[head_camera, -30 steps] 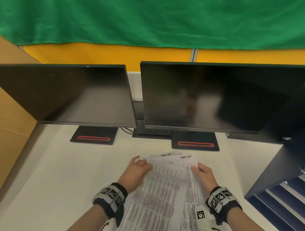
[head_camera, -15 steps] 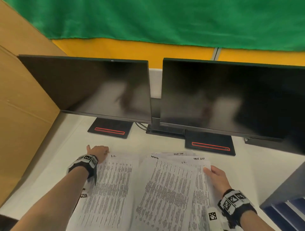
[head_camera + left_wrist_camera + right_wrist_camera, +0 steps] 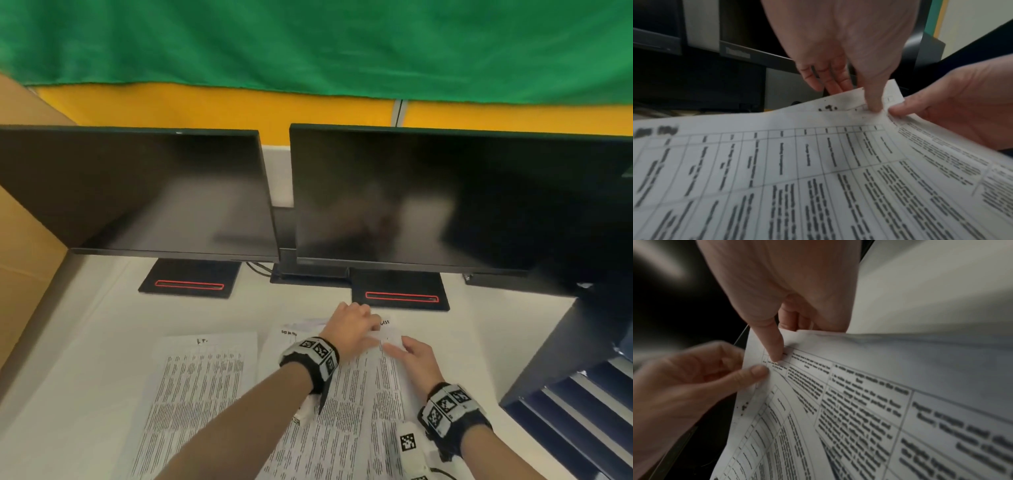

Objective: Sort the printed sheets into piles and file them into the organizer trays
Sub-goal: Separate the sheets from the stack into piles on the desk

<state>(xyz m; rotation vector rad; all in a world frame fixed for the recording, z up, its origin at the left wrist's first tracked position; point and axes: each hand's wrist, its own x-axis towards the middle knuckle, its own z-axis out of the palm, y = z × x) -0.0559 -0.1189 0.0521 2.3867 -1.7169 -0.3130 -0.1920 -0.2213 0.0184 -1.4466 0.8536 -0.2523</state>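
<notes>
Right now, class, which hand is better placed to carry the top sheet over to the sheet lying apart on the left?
Left. The left hand already pinches the top sheet at its far corner and is nearer the separate sheet; the right hand holds the stack's right side.

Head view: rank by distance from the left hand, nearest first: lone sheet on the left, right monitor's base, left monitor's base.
1. Right monitor's base: just beyond the left hand.
2. Lone sheet: on the desk to its left.
3. Left monitor's base: far left, at the back.
</notes>
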